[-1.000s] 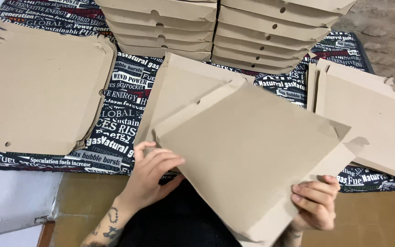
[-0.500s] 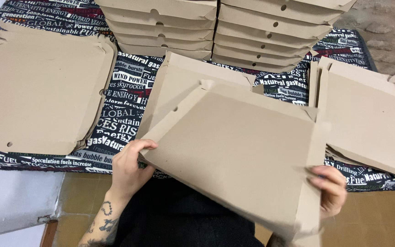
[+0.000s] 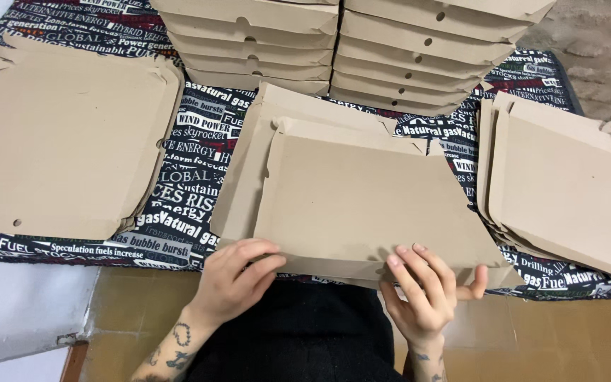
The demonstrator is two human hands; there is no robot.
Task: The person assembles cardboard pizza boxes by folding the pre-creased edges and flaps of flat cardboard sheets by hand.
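Observation:
A flat brown cardboard box blank (image 3: 369, 198) lies in front of me on another blank (image 3: 245, 177), over a table cloth printed with words (image 3: 192, 152). My left hand (image 3: 238, 272) rests its fingers on the blank's near edge at the left. My right hand (image 3: 429, 286) presses on the near edge at the right, fingers spread over the folded front flap. Both hands touch the same blank.
A pile of flat blanks (image 3: 58, 141) lies at the left, another pile (image 3: 567, 191) at the right. Two stacks of folded cardboard boxes (image 3: 249, 42) (image 3: 433, 49) stand at the back. The table's bare brown edge (image 3: 567, 339) runs along the front.
The blank was held tilted in the air and turned; now it lies flat on the table. Both hands have moved onto its near edge.

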